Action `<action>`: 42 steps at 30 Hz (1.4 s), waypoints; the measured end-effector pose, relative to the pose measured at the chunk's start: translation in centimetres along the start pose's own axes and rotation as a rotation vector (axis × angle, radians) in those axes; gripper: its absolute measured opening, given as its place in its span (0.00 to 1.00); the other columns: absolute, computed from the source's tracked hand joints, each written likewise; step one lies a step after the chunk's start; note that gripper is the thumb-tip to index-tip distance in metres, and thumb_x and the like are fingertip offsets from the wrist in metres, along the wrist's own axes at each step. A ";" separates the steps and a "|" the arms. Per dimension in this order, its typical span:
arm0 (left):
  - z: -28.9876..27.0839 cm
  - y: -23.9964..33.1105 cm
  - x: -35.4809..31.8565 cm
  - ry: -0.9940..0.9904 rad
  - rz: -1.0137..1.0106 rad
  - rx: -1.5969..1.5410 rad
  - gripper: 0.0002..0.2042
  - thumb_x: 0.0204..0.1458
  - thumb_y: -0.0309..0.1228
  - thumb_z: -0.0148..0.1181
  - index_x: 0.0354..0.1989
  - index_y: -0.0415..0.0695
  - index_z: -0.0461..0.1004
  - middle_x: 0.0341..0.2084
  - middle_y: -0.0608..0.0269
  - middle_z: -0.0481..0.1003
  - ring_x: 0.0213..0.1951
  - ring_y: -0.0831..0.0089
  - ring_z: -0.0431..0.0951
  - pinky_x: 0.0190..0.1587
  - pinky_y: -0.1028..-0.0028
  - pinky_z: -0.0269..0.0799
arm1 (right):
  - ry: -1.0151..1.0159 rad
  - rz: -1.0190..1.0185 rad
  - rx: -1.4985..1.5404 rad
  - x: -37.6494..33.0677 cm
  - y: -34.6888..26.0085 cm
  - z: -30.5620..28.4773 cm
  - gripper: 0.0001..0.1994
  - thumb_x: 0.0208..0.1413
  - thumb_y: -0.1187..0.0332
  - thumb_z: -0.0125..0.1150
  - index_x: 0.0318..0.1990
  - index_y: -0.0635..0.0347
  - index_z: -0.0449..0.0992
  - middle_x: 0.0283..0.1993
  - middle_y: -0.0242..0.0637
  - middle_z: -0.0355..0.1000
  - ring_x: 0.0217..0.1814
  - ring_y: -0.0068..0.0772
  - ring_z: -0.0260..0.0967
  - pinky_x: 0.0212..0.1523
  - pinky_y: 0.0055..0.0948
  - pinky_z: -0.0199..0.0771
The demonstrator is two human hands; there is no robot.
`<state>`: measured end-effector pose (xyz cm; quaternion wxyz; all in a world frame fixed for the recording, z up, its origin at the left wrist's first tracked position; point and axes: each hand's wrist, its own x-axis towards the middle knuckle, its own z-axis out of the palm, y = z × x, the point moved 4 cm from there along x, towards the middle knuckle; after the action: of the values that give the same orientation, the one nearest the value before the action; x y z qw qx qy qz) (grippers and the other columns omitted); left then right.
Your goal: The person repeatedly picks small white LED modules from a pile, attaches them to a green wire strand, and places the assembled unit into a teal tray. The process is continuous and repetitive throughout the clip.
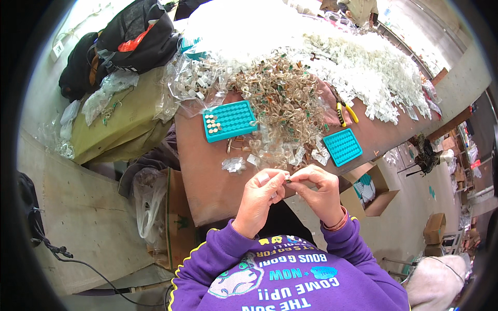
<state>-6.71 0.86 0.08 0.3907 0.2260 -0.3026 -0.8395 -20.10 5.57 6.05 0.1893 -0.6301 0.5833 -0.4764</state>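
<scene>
While the brown tabletop [207, 176] carries a great white heap [332, 46] of plastic parts and a tangled pile [280, 98] of clear and tan pieces, two teal trays sit nearer the person: the larger tray [230, 120] with a few parts in its left holes, the smaller tray [342, 146] to the right. Yellow pliers [345, 112] lie beside the pile. Just above the table's near edge, the left hand [258, 197] and right hand [320, 191] meet, fingertips pinched shut on a tiny part [287, 178]. Its long axis seems to run left to right between them; which end leads cannot be told.
</scene>
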 end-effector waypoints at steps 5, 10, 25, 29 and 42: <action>-0.1 -0.2 0.1 0.031 -0.037 -0.011 0.09 0.59 0.32 0.59 0.42 0.40 0.76 0.24 0.73 0.70 0.25 0.87 0.66 0.25 0.85 0.56 | -0.051 0.350 0.454 -0.8 1.7 0.9 0.06 0.52 0.77 0.66 0.37 0.68 0.78 0.34 0.36 0.78 0.36 0.23 0.75 0.39 0.22 0.76; -0.1 -0.5 0.1 0.057 -0.053 -0.011 0.11 0.57 0.34 0.61 0.42 0.39 0.76 0.26 0.72 0.73 0.26 0.88 0.67 0.28 0.87 0.61 | -0.112 0.504 0.722 -1.1 2.6 1.3 0.06 0.56 0.75 0.63 0.39 0.69 0.77 0.34 0.39 0.78 0.36 0.26 0.76 0.41 0.24 0.77; -1.1 -1.3 0.3 0.097 -0.049 0.177 0.09 0.61 0.35 0.55 0.41 0.41 0.74 0.27 0.72 0.71 0.28 0.86 0.68 0.31 0.84 0.64 | -0.008 0.694 1.189 -1.8 5.1 2.1 0.06 0.60 0.71 0.58 0.41 0.61 0.76 0.38 0.39 0.78 0.38 0.31 0.78 0.44 0.29 0.78; -0.8 -1.3 0.0 0.092 0.140 0.538 0.07 0.54 0.31 0.64 0.36 0.41 0.77 0.27 0.70 0.72 0.30 0.82 0.71 0.33 0.81 0.67 | 0.045 0.660 0.984 -1.6 4.8 2.3 0.05 0.59 0.71 0.60 0.40 0.61 0.77 0.34 0.33 0.76 0.36 0.24 0.74 0.40 0.25 0.74; -1.2 -0.5 -0.2 0.024 0.114 0.532 0.06 0.53 0.26 0.62 0.37 0.38 0.76 0.28 0.70 0.71 0.30 0.83 0.70 0.34 0.82 0.65 | 0.063 0.674 1.050 -1.1 5.1 2.3 0.06 0.63 0.67 0.56 0.41 0.60 0.73 0.33 0.34 0.74 0.37 0.28 0.75 0.41 0.27 0.77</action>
<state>-6.14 0.88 -1.06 0.3680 0.3133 -0.5200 -0.7043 -20.88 4.59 0.47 0.5962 -0.2200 0.4436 -0.6320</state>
